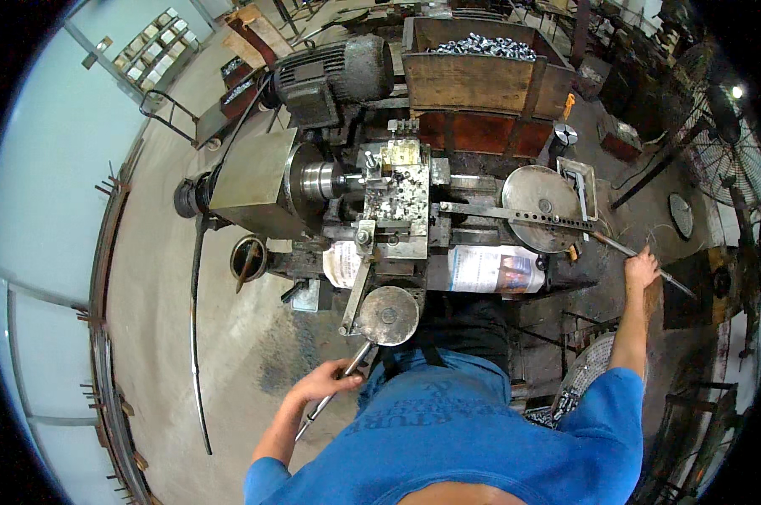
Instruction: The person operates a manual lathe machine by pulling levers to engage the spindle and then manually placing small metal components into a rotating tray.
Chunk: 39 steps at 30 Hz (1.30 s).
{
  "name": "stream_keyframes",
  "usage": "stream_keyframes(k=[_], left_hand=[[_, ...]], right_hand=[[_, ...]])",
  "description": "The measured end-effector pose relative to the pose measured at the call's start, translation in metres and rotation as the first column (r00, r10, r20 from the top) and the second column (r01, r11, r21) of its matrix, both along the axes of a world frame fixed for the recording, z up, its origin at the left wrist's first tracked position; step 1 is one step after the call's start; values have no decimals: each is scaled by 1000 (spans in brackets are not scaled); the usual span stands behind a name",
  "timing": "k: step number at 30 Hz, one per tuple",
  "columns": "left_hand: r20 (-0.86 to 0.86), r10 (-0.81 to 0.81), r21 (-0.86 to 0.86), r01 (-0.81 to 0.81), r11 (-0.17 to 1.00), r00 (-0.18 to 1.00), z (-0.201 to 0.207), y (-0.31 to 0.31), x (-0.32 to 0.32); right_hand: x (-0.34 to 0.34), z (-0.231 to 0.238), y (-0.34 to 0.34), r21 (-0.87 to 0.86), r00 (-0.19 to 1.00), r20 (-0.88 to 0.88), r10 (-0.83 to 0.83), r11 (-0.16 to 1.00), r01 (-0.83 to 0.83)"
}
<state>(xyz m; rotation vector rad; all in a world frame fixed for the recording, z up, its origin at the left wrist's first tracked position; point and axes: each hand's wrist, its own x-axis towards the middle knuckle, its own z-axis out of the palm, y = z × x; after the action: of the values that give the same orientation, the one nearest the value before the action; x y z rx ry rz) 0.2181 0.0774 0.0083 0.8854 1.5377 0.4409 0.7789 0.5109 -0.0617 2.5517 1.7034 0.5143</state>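
Note:
In front of me stands a lathe, its metal cross slide strewn with dark chips. My left hand is closed round a steel lever that runs down from a small round disc at the lathe's front. Out to the right, my right hand grips a longer lever, joined to a perforated bar across a large round disc. The chuck faces the slide from the left, beside a metal cover. Whether a workpiece sits in the chuck, I cannot tell.
Behind the lathe are a motor and a wooden crate heaped with small metal parts. A basket is by my right side. A fan stands far right, a pot left of the lathe, and a long bar hangs nearby.

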Motion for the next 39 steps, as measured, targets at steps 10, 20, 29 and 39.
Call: stream_keyframes(k=[10, 20, 29, 39], left_hand=[[-862, 255, 257, -56, 965, 438, -126, 17, -189], [-869, 492, 395, -529, 751, 49, -260, 54, -159], [-918, 111, 80, -96, 992, 381, -195, 44, -188], [-610, 409, 341, -241, 909, 679, -98, -30, -245]], right_hand=[[-84, -68, -160, 253, 767, -391, 508, 861, -441], [-106, -62, -191, 279, 590, -626, 510, 853, -441], [-166, 58, -133, 404, 435, -576, 692, 704, -584], [-458, 163, -112, 580, -373, -229, 899, -182, -794]])
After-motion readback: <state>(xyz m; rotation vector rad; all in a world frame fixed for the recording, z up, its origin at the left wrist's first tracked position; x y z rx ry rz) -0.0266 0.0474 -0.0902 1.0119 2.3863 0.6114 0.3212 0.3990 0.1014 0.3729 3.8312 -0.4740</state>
